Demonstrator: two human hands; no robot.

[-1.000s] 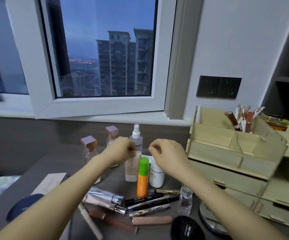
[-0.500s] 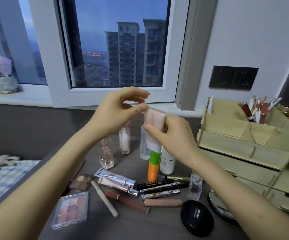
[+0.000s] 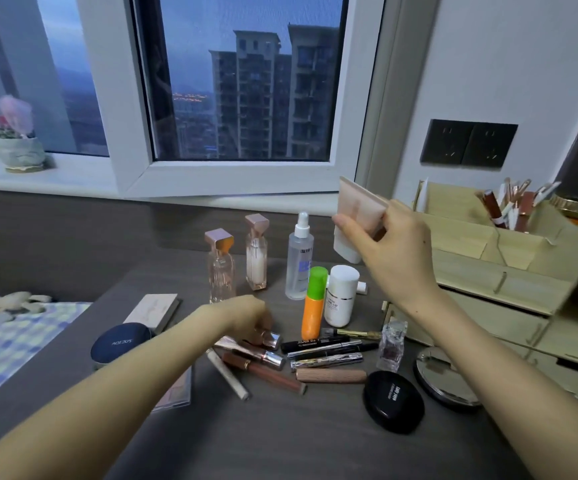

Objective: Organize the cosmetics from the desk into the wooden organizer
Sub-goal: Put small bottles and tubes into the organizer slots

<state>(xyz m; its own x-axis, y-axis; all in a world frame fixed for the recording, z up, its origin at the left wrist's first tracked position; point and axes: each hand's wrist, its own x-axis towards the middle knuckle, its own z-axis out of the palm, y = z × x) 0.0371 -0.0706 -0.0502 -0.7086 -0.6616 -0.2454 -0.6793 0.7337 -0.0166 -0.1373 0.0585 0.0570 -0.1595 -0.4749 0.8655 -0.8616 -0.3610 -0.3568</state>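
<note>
Right hand (image 3: pixel 398 258) has swung its pinched pink tube (image 3: pixel 356 213) toward the wooden organizer (image 3: pixel 509 271). Left hand (image 3: pixel 242 317) grips a silver-capped tube (image 3: pixel 273 340), probably queued next.

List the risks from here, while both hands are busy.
1. The left hand reaches among the lying tubes, just in front of the tall glass bottle; it might tip it.
2. The right hand holds the pink tube beside the wooden organizer; its forearm may knock the small glass bottle.

Bare desk (image 3: pixel 298 445) lies open lower centre; upright bottles (image 3: pixel 299 261) and lying tubes (image 3: pixel 325 358) crowd mid-frame; wooden organizer (image 3: pixel 509 282) walls the right edge.
</note>
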